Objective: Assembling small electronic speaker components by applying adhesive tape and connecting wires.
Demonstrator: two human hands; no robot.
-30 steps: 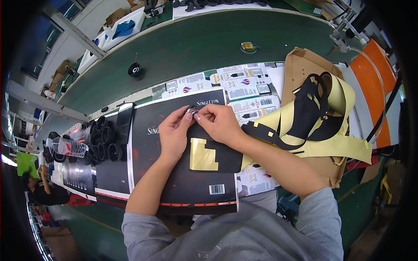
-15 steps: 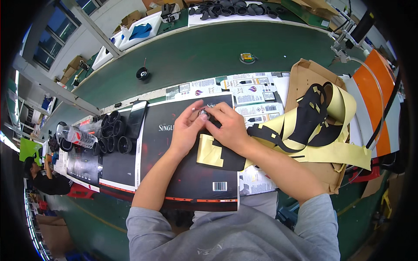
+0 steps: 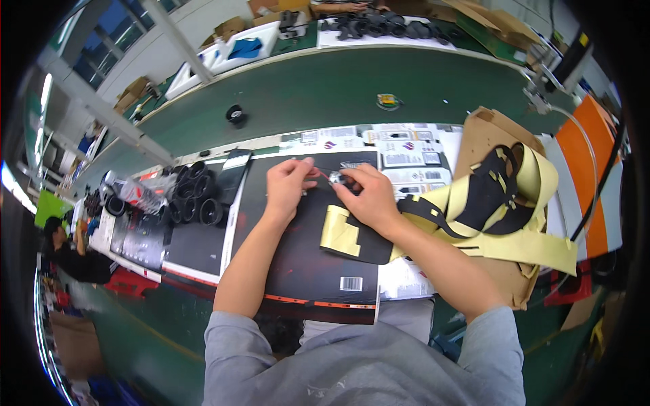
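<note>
My left hand [image 3: 288, 186] and my right hand [image 3: 365, 196] meet over a black printed sheet [image 3: 298, 264] lying on the green bench. Between their fingertips sits a small silvery part [image 3: 335, 178] with a thin red wire; my right hand pinches the part and my left pinches the wire's end. Just below my right hand lies a yellow backing strip [image 3: 340, 232] with a black foam piece [image 3: 369, 247] on it. The strip runs right into a heap of yellow backing and black cut-outs [image 3: 501, 196].
Black rings [image 3: 196, 196] are stacked left of the sheet, beside a clear bag [image 3: 139, 193]. Printed leaflets [image 3: 406, 152] lie behind my hands. A brown cardboard piece [image 3: 484, 135] and an orange panel [image 3: 592, 169] are at the right. A black tape roll [image 3: 235, 115] sits farther back. Another person [image 3: 68, 250] is at far left.
The view has shifted a little. My hands have stayed together on the small part, and the yellow strip with foam lies closer under my right hand.
</note>
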